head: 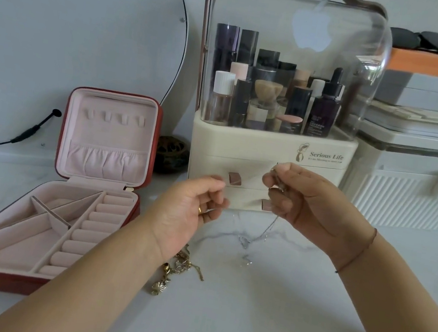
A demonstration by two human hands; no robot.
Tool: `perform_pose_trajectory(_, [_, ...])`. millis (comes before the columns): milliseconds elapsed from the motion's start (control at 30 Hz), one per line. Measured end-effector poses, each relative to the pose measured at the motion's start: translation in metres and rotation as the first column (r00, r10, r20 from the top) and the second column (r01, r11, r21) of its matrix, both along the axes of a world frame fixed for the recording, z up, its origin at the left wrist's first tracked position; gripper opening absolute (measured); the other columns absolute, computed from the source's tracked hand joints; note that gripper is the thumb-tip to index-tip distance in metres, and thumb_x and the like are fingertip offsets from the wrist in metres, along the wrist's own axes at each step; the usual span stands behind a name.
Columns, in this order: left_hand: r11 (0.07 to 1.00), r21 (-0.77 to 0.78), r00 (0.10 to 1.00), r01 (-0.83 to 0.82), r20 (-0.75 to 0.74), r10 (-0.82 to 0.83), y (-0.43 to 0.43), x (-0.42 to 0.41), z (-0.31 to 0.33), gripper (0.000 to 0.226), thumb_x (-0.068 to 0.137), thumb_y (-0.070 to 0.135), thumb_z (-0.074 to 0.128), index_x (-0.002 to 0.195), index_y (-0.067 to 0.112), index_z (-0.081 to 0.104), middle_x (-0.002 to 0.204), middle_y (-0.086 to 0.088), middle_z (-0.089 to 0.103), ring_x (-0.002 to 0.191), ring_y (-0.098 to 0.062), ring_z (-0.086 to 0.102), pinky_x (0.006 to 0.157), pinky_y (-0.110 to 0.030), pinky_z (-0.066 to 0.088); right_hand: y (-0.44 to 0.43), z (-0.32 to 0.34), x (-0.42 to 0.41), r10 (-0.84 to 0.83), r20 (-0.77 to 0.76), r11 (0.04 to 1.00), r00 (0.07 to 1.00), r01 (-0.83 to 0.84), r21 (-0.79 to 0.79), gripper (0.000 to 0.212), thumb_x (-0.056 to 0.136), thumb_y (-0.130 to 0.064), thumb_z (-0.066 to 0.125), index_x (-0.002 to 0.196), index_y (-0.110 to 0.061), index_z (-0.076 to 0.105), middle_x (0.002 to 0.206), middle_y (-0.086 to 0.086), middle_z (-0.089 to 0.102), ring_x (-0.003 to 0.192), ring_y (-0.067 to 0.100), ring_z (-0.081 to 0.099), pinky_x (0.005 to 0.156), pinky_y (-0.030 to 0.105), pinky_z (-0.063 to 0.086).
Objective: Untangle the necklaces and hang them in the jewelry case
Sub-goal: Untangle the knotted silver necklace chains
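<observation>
A thin silver necklace (267, 232) hangs from my right hand (304, 199), which pinches its upper end in front of the cosmetics organizer; its lower end trails on the marble tabletop. My left hand (190, 210) is raised beside it with fingers curled, thumb and forefinger close together; whether it holds part of the chain I cannot tell. A tangle of gold necklaces (177, 269) with a shell pendant lies on the table under my left wrist. The red jewelry case (58, 192) stands open at the left, pink-lined, with several hooks (113, 117) in its upright lid.
A cream cosmetics organizer (270, 145) with a clear hood and two drawers stands right behind my hands. Stacked white boxes (418, 168) fill the right. A mirror (76, 28) leans at the back left, with a dark round dish (171, 152) beside the case.
</observation>
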State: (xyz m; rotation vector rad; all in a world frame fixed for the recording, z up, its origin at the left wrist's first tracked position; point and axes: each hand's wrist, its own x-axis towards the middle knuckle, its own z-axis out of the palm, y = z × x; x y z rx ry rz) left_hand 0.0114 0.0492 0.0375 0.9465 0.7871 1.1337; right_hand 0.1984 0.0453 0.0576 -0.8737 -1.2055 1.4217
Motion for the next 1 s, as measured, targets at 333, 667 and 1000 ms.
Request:
perform_pose_trajectory(333, [0.970,-0.104,0.972,-0.221,0.062,0.228,0.012,-0.016,0.000,0.014,0.085,0.007,0.050,0.073,0.014,0.050,0.045,0.003,0.043,0.037,-0.009,0.035,0.037,-0.018,0.037,-0.002,0.012,0.019,-0.280,-0.023,0.949,0.960,0.280,0.147,0.017,0.094,-0.012,0.049,0.078,-0.014,0.053,0.076,0.004,0.059,0.061,0.012,0.053,0.052,0.020,0.044])
perform_pose_trajectory(667, [0.977,0.119,0.865,-0.177,-0.455,0.212,0.004,-0.009,-0.007,0.011,0.084,0.012,0.056,0.074,0.006,0.056,0.062,-0.006,0.051,0.040,-0.010,0.028,0.034,-0.017,0.018,-0.005,0.015,0.019,-0.518,0.074,0.783,0.852,0.437,0.442,0.012,0.092,-0.014,0.058,0.080,-0.012,0.061,0.066,-0.003,0.060,0.062,0.012,0.051,0.061,0.026,0.044])
perform_pose_trajectory(1000, [0.915,0.400,0.659,0.048,-0.702,0.271,-0.001,0.000,-0.019,0.013,0.081,0.015,0.062,0.080,0.028,0.062,0.062,0.002,0.062,0.049,-0.003,0.048,0.053,-0.019,0.039,-0.008,0.012,0.006,-0.315,0.156,0.876,0.936,0.223,0.428,0.021,0.071,-0.036,0.070,0.076,-0.016,0.072,0.065,0.010,0.049,0.057,0.013,0.039,0.057,0.020,0.040])
